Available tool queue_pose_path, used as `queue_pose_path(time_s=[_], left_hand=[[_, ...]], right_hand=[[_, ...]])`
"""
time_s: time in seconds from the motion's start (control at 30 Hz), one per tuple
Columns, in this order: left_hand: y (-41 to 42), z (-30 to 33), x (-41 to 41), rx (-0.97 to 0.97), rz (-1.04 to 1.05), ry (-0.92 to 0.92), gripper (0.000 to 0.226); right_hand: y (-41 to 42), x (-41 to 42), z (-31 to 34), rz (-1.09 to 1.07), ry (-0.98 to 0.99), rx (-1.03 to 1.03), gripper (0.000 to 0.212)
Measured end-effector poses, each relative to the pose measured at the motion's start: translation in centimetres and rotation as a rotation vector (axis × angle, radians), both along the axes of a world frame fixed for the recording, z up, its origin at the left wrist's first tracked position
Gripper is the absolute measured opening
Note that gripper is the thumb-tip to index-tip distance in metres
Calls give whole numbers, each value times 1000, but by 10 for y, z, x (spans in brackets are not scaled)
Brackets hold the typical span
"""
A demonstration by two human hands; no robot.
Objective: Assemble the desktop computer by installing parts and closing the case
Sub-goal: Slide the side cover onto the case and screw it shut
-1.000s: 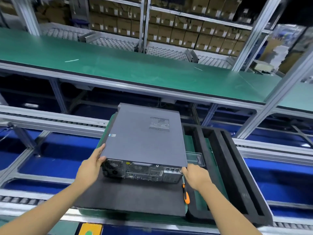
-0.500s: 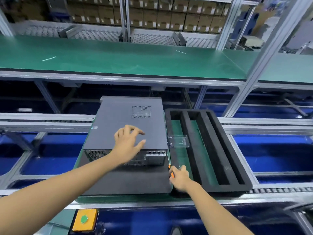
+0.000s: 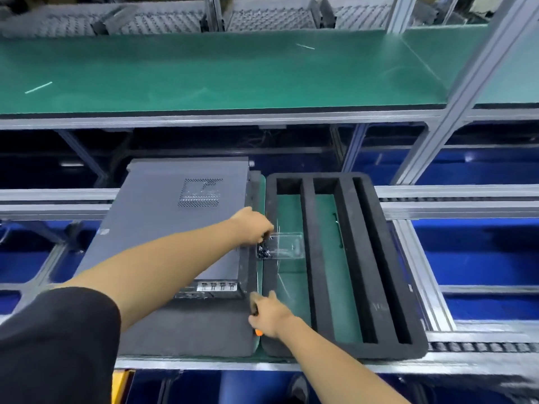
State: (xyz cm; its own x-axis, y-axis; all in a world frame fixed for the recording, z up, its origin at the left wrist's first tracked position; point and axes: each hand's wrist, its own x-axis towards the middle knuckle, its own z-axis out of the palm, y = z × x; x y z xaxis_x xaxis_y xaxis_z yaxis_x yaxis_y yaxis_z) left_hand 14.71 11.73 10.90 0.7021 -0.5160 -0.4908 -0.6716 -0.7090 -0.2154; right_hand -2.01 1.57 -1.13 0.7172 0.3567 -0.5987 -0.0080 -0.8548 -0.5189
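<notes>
The grey desktop computer case lies flat with its lid on, resting on a dark foam pad; its rear ports face me. My left hand reaches across the case to a small clear plastic box holding several dark screws, fingertips curled at the box's left edge. Whether it pinches a screw is hidden. My right hand grips an orange-handled screwdriver lying between the pad and the black foam tray.
The black foam tray has long slots over a green mat, with a thin dark tool in one slot. A green shelf runs across behind. Conveyor rails and blue bins flank the workspace. A yellow box sits below the front edge.
My left hand left the case lid and moved right to the screw box. My right hand stays on the screwdriver. The camera moved closer and tilted down.
</notes>
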Motion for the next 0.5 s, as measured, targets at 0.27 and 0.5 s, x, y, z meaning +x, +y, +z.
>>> queue_pose_path(time_s=[0.27, 0.5], left_hand=[[-21, -11, 46, 21, 31, 237, 32], [-32, -35, 59, 33, -27, 357, 22]], right_hand=[[-40, 24, 11, -168, -175, 173, 19], [-92, 61, 1, -372, -328, 137, 23]])
